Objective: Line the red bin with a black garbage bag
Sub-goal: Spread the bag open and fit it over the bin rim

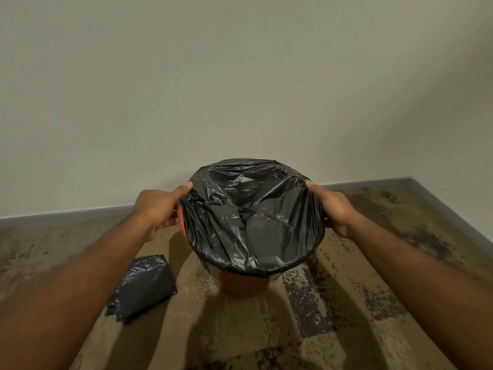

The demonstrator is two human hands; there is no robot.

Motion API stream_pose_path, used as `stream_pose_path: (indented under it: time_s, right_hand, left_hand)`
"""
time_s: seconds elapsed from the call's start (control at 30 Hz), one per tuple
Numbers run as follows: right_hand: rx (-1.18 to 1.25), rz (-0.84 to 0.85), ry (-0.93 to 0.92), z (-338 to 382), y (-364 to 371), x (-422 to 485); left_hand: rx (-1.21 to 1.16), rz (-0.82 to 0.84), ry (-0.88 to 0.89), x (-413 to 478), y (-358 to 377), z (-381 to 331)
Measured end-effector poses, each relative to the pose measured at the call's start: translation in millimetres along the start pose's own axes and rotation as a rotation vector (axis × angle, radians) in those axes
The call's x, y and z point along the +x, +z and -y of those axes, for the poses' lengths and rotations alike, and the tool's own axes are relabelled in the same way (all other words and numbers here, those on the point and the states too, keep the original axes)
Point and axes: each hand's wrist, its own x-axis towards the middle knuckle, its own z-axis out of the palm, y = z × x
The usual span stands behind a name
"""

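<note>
Left hand point(157, 209) and right hand point(333, 209) both clamped on the black garbage bag point(253, 217), stretched over the red bin point(240, 285) rim. No readable labels.

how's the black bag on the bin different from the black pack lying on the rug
The bag on the bin is opened out and stretched over the rim of the red bin; the folded pack is a flat, compact bundle. The bag on the bin is gripped at its sides by the left hand and right hand; the folded pack lies untouched on the rug, left of the bin. Both are crinkly, glossy black plastic.
</note>
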Motion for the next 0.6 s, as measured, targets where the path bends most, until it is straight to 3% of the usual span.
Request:
stream_pose_path:
  time_s: [0.13,0.23,0.33,0.4,0.5,0.6]
  right_hand:
    - [-0.17,-0.258,-0.222,-11.3,3.3,-9.2]
    - [-0.29,-0.373,-0.255,-11.2,8.5,-13.4]
    - [-0.133,-0.391,-0.196,-14.0,9.4,-18.6]
    - [0.05,-0.377,-0.084,-17.6,7.4,-21.6]
    - [0.221,-0.318,0.084,-26.8,9.4,-26.6]
    - [0.322,-0.231,0.128,-41.4,21.9,-30.1]
  left_hand:
    - [0.129,-0.162,0.117,-11.0,12.6,1.4]
    - [0.26,-0.27,0.208,-14.7,13.5,-0.2]
    - [0.096,-0.248,0.099,-15.8,8.2,-1.9]
    - [-0.101,-0.169,-0.076,-18.7,4.0,0.2]
    - [-0.286,0.12,-0.323,-24.5,-2.4,8.7]
    - [-0.439,0.272,-0.399,-25.7,0.8,20.6]
